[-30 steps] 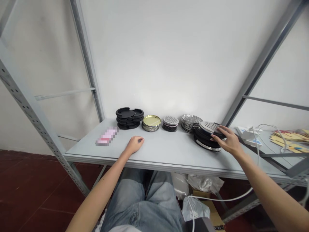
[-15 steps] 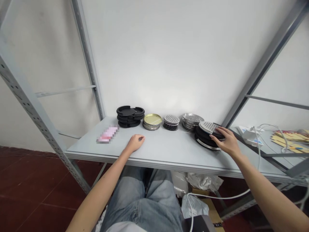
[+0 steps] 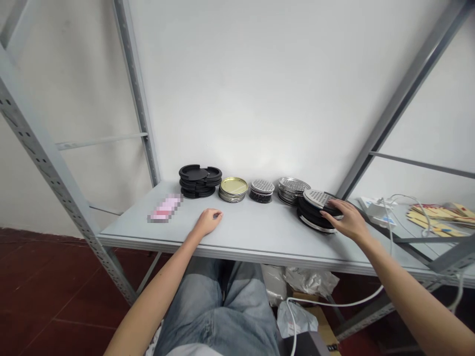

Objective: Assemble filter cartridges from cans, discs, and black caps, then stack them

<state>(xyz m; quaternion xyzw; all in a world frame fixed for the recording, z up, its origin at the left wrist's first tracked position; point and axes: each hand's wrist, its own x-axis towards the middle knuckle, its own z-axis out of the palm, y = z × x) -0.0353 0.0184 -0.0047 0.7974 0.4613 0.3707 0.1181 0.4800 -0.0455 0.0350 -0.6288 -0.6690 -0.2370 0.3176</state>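
Note:
My right hand (image 3: 347, 219) grips the top of a stack of black and metal round parts (image 3: 314, 212) on the right of the grey shelf (image 3: 260, 235); a perforated metal disc (image 3: 318, 198) lies tilted on that stack under my fingers. My left hand (image 3: 208, 220) rests as a loose fist on the shelf near its front edge, holding nothing that I can see. Behind it, along the wall, stand a pile of black rings (image 3: 199, 180), gold lids (image 3: 232, 188), small perforated discs (image 3: 261, 190) and silver perforated plates (image 3: 292, 188).
A pink blurred patch (image 3: 165, 208) lies on the left of the shelf. Grey rack uprights (image 3: 138, 106) frame the shelf. To the right lie a white cable (image 3: 389, 222), a white box and yellow strips (image 3: 434, 220). Bags and a carton sit under the shelf.
The view shifted slightly. My right hand stays on the stack at the right and my left fist has not moved.

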